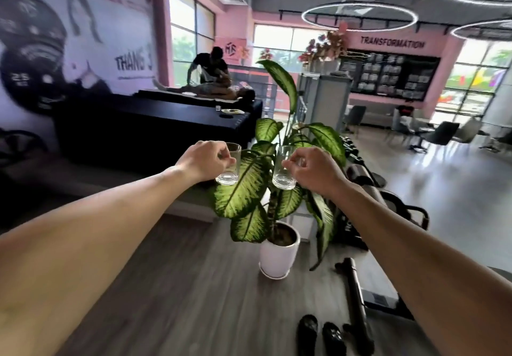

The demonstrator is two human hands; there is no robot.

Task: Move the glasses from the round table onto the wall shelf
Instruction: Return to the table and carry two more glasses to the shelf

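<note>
Left grip: fingers closed round upper part of clear straight-sided drinking glass, held upright in air. Right grip: closed on second clear glass tumbler, also upright. We see fingers mostly hidden behind knuckles; glass rims partly covered. Both our bare forearms stretched forward, glasses apart, side by side. Behind them, green variegated leafy plant in white ceramic pot on grey wood floor. Round table and wall shelf: we cannot make out.
</note>
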